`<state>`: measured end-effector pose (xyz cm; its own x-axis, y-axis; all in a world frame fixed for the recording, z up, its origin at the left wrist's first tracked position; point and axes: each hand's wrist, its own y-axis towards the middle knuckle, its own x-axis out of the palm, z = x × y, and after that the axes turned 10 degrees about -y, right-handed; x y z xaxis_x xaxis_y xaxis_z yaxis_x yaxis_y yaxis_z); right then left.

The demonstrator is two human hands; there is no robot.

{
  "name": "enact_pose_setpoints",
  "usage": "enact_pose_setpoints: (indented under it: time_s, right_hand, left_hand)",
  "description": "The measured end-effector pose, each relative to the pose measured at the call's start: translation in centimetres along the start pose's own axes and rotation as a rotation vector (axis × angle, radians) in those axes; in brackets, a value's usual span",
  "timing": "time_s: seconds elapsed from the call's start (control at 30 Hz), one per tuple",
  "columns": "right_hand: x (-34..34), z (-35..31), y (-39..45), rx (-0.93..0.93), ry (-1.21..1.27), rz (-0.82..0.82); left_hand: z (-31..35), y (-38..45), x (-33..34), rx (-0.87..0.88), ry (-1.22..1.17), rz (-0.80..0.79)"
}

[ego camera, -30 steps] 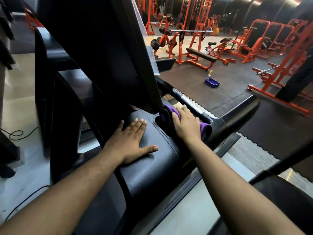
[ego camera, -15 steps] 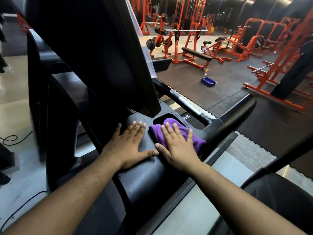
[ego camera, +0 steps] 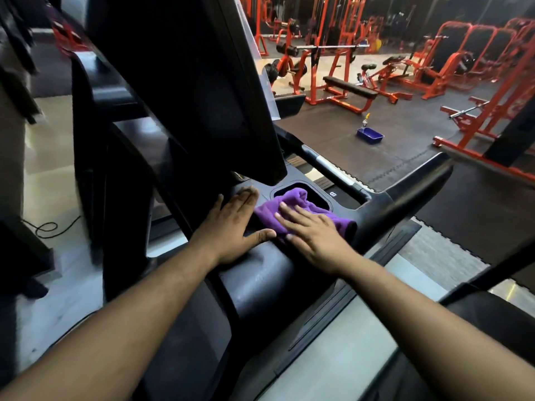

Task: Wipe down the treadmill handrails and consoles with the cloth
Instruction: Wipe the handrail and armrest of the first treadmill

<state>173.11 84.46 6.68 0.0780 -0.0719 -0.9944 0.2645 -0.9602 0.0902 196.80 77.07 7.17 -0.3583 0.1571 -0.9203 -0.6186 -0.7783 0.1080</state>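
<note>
A purple cloth [ego camera: 292, 205] lies on the black treadmill console [ego camera: 260, 273], half over the edge of a cup-holder recess [ego camera: 315, 195]. My right hand [ego camera: 312, 235] presses flat on the cloth with straight, spread fingers. Just left of it, my left hand [ego camera: 231, 224] rests flat on the console's bare surface, thumb pointing toward the cloth. The dark screen panel [ego camera: 188, 82] rises steeply above both hands. A black handrail [ego camera: 417, 186] runs out to the right of the cloth.
A blue tub [ego camera: 370, 135] with a spray bottle stands on the rubber floor beyond the treadmill. Orange benches and racks [ego camera: 347, 91] fill the back of the gym. A cable [ego camera: 46, 227] lies on the pale floor at left. Another dark machine part [ego camera: 492, 314] sits at lower right.
My right hand has pulled the cloth out of the cup-holder recess and slid it toward me and left over the console top. My left hand has stayed in place.
</note>
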Motion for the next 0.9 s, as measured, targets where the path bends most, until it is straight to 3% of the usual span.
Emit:
enact_pose_setpoints:
  time_s: [0.1,0.17,0.27,0.4,0.53,0.6,0.7,0.9]
  right_hand:
    - [-0.5,2.0,2.2,0.078,-0.126,-0.007]
    - [0.0,0.5,3.7,0.25,-0.184,-0.075]
    - [0.0,-3.2,3.6,0.333,-0.112,-0.091]
    - [0.4,-8.5,-0.2,0.215,-0.056,-0.044]
    - [-0.8,-5.7,-1.5,0.009,-0.136,0.0]
    - [-0.8,-4.7,-0.2,0.077,-0.267,0.009]
    - [0.2,-7.9,2.4,0.23,-0.171,-0.052]
    - [2.2,-14.3,-3.0,0.066,-0.162,0.107]
  left_hand:
    - [-0.4,-0.8,-0.3,0.038,-0.015,0.056]
    - [-1.0,-1.6,-0.4,0.045,0.038,0.056]
    - [-2.1,-2.9,-0.6,0.003,0.055,0.026]
    - [-3.1,-4.3,-1.4,-0.027,0.059,-0.027]
    - [-4.1,-6.0,-1.6,0.006,-0.002,-0.088]
    - [-4.7,-6.9,-1.7,0.036,-0.037,-0.094]
    - [-4.9,-7.4,-1.7,0.045,-0.148,-0.056]
    - [-3.4,-5.8,-1.4,0.133,-0.279,0.02]
